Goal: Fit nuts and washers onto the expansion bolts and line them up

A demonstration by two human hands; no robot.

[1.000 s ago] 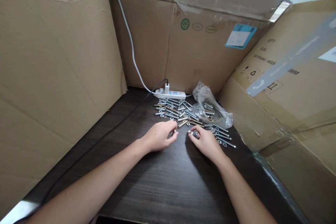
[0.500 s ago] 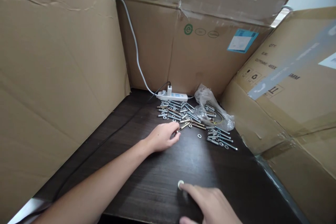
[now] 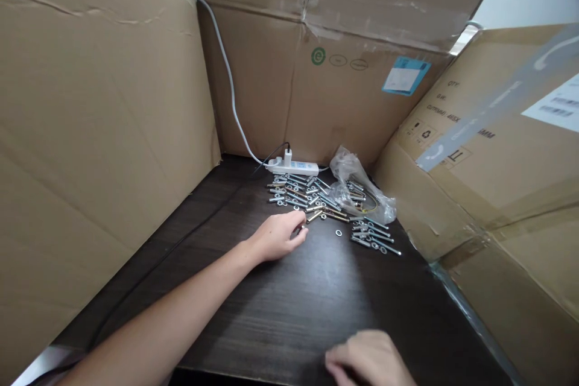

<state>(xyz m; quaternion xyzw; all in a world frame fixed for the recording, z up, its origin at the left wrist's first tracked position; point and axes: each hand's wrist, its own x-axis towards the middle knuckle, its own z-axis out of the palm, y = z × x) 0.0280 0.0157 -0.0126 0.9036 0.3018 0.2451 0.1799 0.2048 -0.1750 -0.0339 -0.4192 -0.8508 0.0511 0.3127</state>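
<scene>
My left hand (image 3: 281, 236) is at the near edge of the hardware, thumb and fingers drawn together in a pinch. A tiny pale spot shows at its fingertips, too small to name. Just beyond it lie short brass-coloured sleeves (image 3: 314, 216) and silver bolts (image 3: 296, 196) among loose washers. To its right, a single flat washer (image 3: 339, 233) lies apart on the dark table (image 3: 271, 319). Close to the front edge, my right hand (image 3: 368, 354) is closed, fingers curled towards the thumb. Whatever it holds is hidden, and the hand is slightly blurred.
Behind the hardware stands a white power strip (image 3: 294, 167) with a plugged-in adapter. A clear plastic bag (image 3: 382, 205) partly covers more bolts, beside another group of long bolts (image 3: 377, 235). A black cable (image 3: 181, 241) crosses the left side. Cardboard boxes (image 3: 257, 90) wall three sides.
My right hand has moved nearer the front edge and curled its fingers. The shiny ring under its index finger is no longer visible. My left hand keeps its pinch. The view has shifted slightly.
</scene>
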